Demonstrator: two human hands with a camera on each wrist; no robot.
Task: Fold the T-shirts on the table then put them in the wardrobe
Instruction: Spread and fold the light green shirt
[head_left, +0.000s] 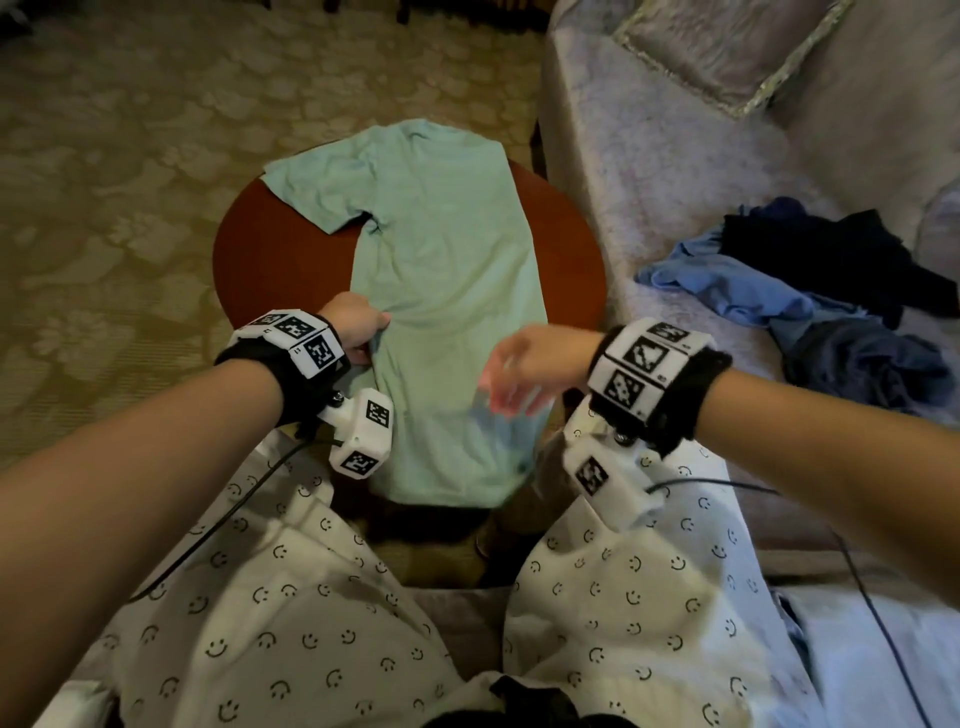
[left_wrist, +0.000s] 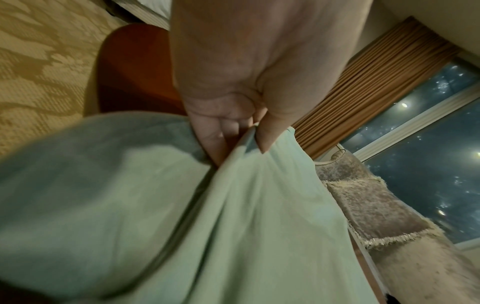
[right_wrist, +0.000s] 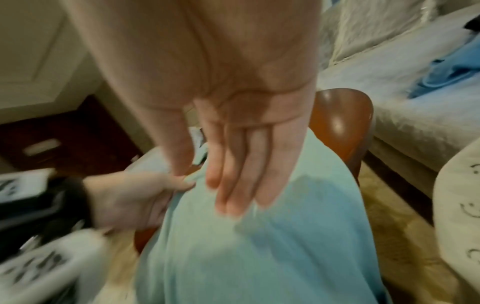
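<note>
A mint green T-shirt (head_left: 441, 270) lies lengthwise over the round red-brown table (head_left: 260, 260), one sleeve spread at the far left and its hem hanging off the near edge. My left hand (head_left: 358, 327) pinches the shirt's left side edge; in the left wrist view the thumb and fingers (left_wrist: 233, 135) clamp a fold of the green T-shirt (left_wrist: 259, 226). My right hand (head_left: 519, 374) hovers over the shirt's lower right part, blurred. In the right wrist view the right hand's fingers (right_wrist: 241, 185) are straight and hold nothing above the green T-shirt (right_wrist: 259, 257).
A pale sofa (head_left: 675, 182) with a cushion (head_left: 727, 47) stands close on the right, with a heap of blue and dark clothes (head_left: 810, 301) on its seat. Patterned carpet (head_left: 104, 156) surrounds the table. My knees in smiley-print trousers (head_left: 311, 623) sit just before the table.
</note>
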